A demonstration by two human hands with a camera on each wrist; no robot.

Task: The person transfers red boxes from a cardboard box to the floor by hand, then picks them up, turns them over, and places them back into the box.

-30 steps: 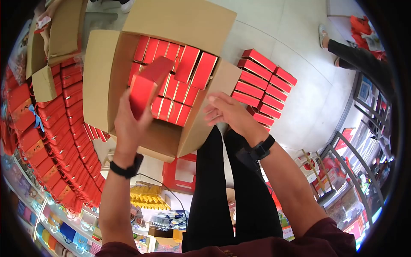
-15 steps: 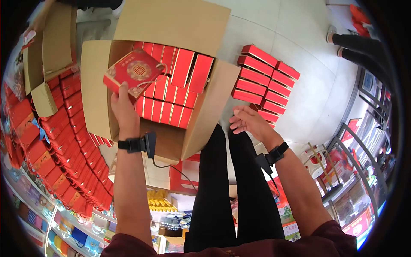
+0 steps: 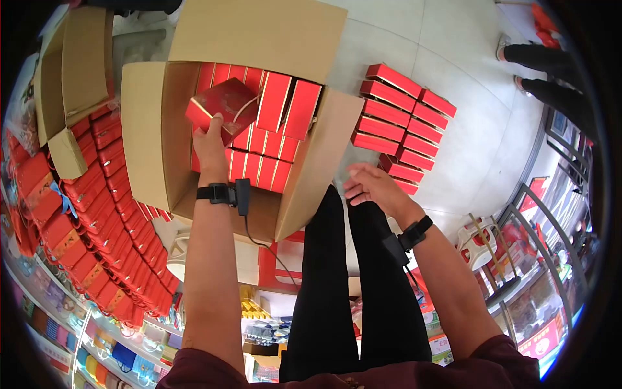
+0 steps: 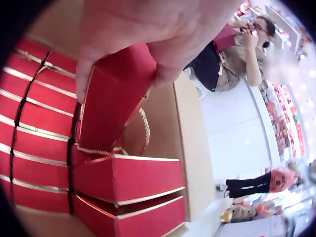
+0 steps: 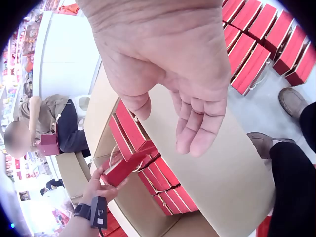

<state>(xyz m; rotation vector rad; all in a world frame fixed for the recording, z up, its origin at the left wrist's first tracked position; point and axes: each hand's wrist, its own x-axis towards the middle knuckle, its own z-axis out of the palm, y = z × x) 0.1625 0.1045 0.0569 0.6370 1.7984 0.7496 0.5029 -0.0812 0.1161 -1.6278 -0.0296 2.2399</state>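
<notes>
In the head view my left hand grips a flat red gift box with a cream rope handle, thumb lying across its printed face. The gift box is tilted over rows of similar red boxes inside an open cardboard carton. From the left wrist view, fingers and thumb straddle the narrow side of the held gift box, close above its neighbours. My right hand hangs beside the carton's right flap, fingers loosely bent and holding nothing; the right wrist view shows its bare palm.
Rows of red boxes stand on the floor to the right of the carton. Many red bags are lined up at the left, near another open carton. A person's legs are at the upper right; another person sits beyond the carton.
The gift box swung from upright to showing its printed face, then moved right and down over the packed rows. My right hand shifted right, away from the carton, and then stayed nearly still.
</notes>
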